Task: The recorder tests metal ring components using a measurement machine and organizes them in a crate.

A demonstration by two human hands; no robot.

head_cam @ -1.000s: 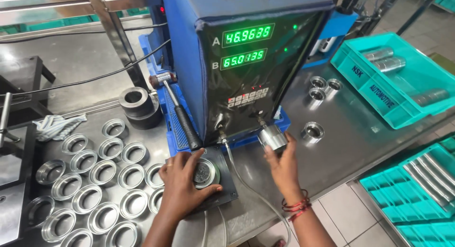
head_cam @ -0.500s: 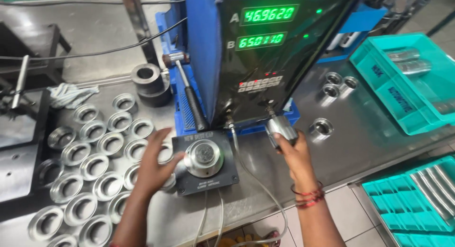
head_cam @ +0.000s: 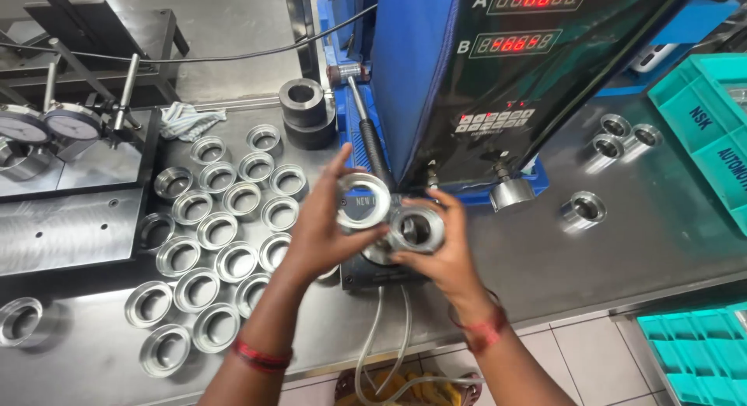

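Note:
My left hand (head_cam: 323,227) holds a shiny metal ring (head_cam: 362,200) by its rim, lifted just above the small dark gauge base (head_cam: 373,272) in front of the blue measuring machine (head_cam: 482,71). My right hand (head_cam: 440,254) grips a second metal ring (head_cam: 416,228) right beside the first, over the same base. The two rings almost touch. Hoses (head_cam: 381,336) run down from the base over the table edge.
Several metal rings (head_cam: 214,235) lie in rows on the steel table at the left. Three more rings (head_cam: 615,141) and a metal probe (head_cam: 510,192) sit to the right. Dial gauges (head_cam: 47,130) stand far left; teal bins (head_cam: 708,133) at the right.
My left hand lifted a ring off the gauge base. My right hand let go of the metal probe and now holds a second ring. The display digits turned from green to red.

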